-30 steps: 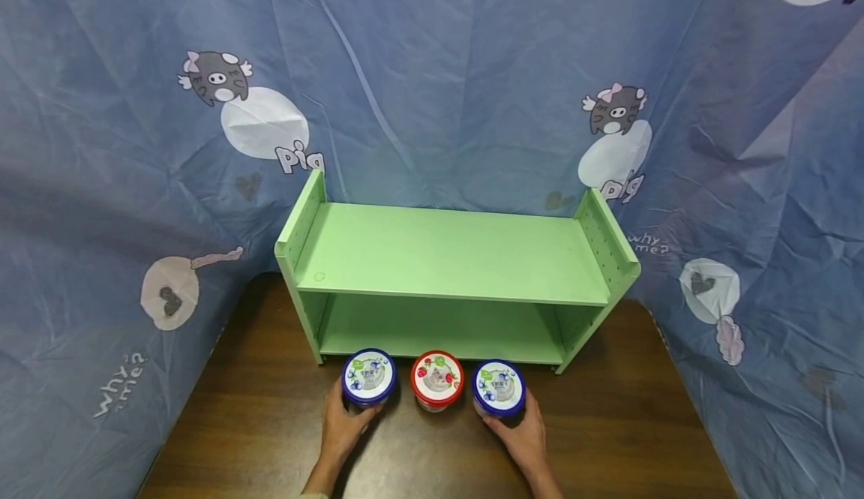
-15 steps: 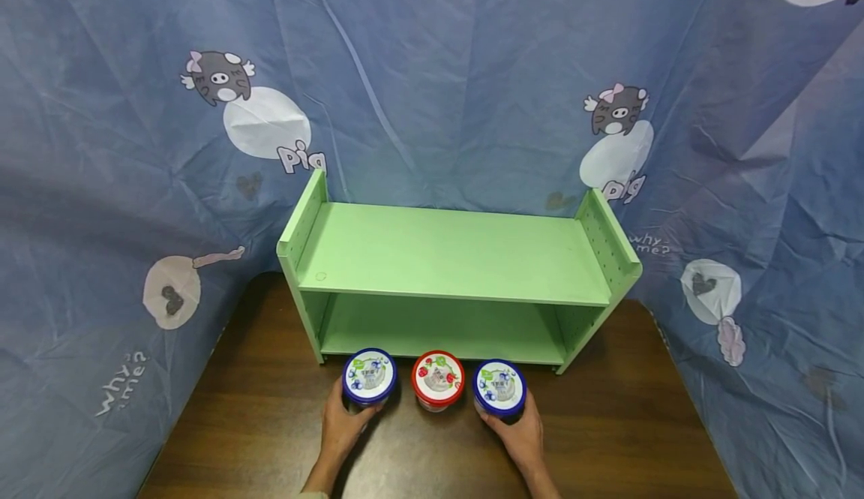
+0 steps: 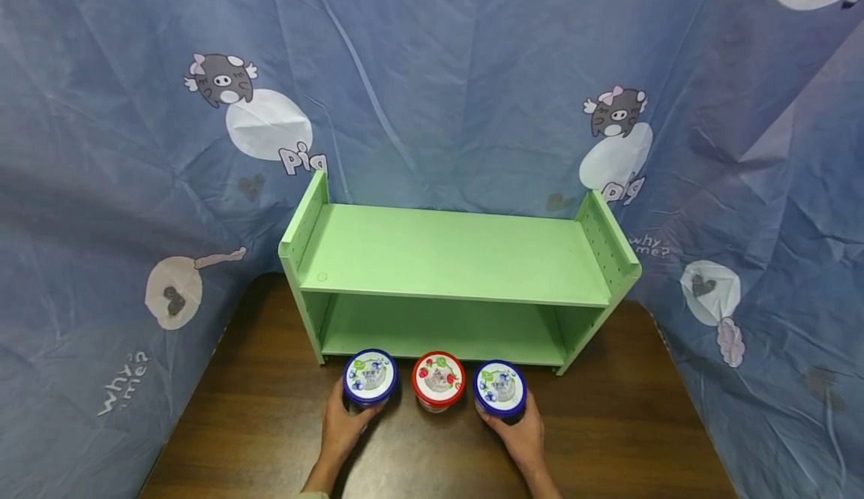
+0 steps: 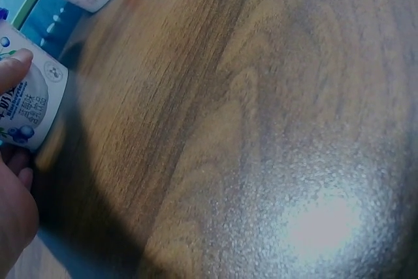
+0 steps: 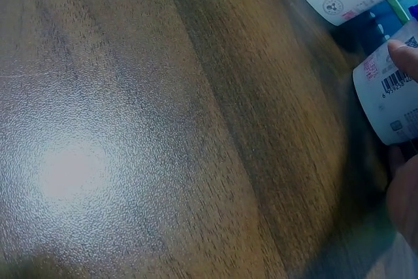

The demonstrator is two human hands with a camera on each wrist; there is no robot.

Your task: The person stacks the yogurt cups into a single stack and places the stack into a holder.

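Three tubs stand in a row on the table in the head view. My left hand (image 3: 343, 424) grips the left blue-lidded tub (image 3: 370, 376), printed with blueberries; its thumb lies across the printed side (image 4: 40, 106) in the left wrist view. On the right, another blue-lidded tub (image 3: 499, 387) is held by my right hand (image 3: 523, 433), its thumb on the side near a barcode (image 5: 396, 82). Between them stands a red-lidded tub (image 3: 438, 380) with strawberries, touched by neither hand. The far fingers of both hands are mostly hidden behind the tubs.
A green two-tier shelf (image 3: 452, 251) with raised side panels stands just behind the tubs. Brown wooden table (image 3: 432, 461) lies under everything. A blue curtain (image 3: 432, 79) with pig prints hangs behind and along both sides.
Both hands stay on the blue-lidded tubs, and the tubs keep their places. Only a very slight shift of the head view shows.
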